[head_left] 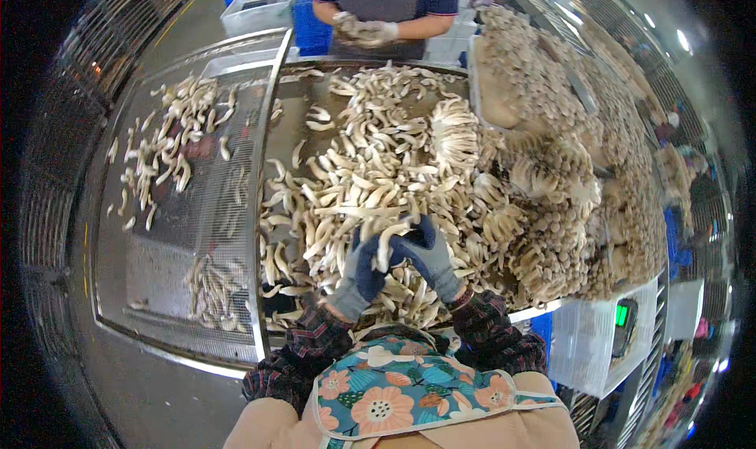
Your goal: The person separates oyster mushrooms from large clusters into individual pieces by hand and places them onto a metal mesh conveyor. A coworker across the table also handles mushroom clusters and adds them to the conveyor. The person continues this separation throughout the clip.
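Observation:
Both hands wear grey gloves with dark blue palms and fingers, close together over a heap of pale mushrooms (354, 193). A single whitish mushroom (387, 243) is gripped between them, its curved stem pointing toward me. My left hand (361, 274) is closed at its lower left side. From the right, my right hand (429, 254) closes on it with bent fingers; some fingertips are hidden. Just right of the hands, dense mushroom clusters (543, 213) pile up with stems still joined.
On the left, a metal mesh tray (157, 260) carries scattered loose mushrooms, behind a raised metal rim (268, 134). Opposite stands a co-worker (386, 24) with gloved hands together. Whole mushroom blocks (524, 71) fill the right side. A translucent bin (587, 343) beside a lit scale (622, 317) stands lower right.

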{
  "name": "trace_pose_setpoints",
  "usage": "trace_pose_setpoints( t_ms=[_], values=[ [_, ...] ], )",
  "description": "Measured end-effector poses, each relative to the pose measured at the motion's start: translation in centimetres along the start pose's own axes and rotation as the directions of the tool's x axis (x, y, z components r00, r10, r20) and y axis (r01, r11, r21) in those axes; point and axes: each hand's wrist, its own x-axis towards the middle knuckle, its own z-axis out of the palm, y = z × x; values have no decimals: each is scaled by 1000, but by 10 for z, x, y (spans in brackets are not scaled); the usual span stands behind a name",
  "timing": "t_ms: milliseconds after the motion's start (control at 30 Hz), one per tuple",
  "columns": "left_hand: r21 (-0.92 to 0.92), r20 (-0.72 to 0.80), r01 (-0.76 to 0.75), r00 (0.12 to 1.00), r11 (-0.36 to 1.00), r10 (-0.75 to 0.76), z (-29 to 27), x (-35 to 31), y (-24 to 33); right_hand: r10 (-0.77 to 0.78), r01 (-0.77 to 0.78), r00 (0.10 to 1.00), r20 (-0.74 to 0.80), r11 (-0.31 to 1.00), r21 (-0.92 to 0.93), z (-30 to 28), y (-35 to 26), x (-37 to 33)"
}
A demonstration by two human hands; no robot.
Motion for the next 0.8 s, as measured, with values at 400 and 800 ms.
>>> trace_pose_setpoints(
  t_ms=[400, 800],
  values=[
    [-624, -359, -15, 893, 781, -270, 46, 3, -32, -57, 59, 997, -52, 998, 33, 4, 61, 47],
    [-915, -198, 122, 697, 385, -689, 4, 8, -56, -202, 184, 978, -52, 953, -239, 51, 13, -13]
  ],
)
